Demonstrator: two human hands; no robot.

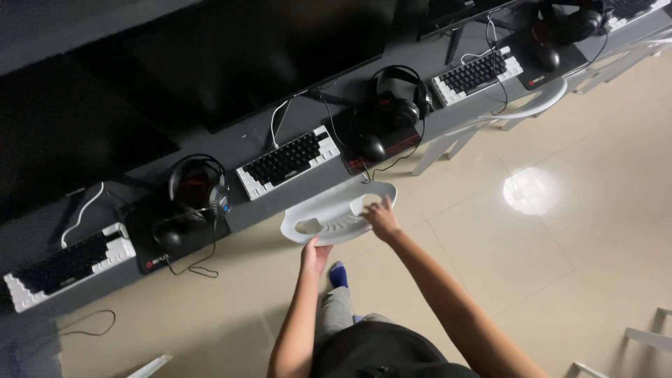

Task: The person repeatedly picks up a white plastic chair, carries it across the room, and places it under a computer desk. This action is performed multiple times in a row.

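Both arms reach forward and down. The left hand (314, 253) grips the near edge of a white plastic chair backrest (336, 213); the right hand (381, 218) clasps its top rim. The chair stands against the dark tabletop (245, 213), below a black-and-white keyboard (288, 162).

A gaming café: a long desk (245, 143) lined with keyboards (288, 162), headsets (199, 185), monitors (231, 63).

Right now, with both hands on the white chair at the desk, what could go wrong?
1. The chair sits close to the desk edge; pushed further, it may knock it.
2. A mouse cable hangs below the desk and could snag.
3. The left hand grips only the rim, so it may slip.
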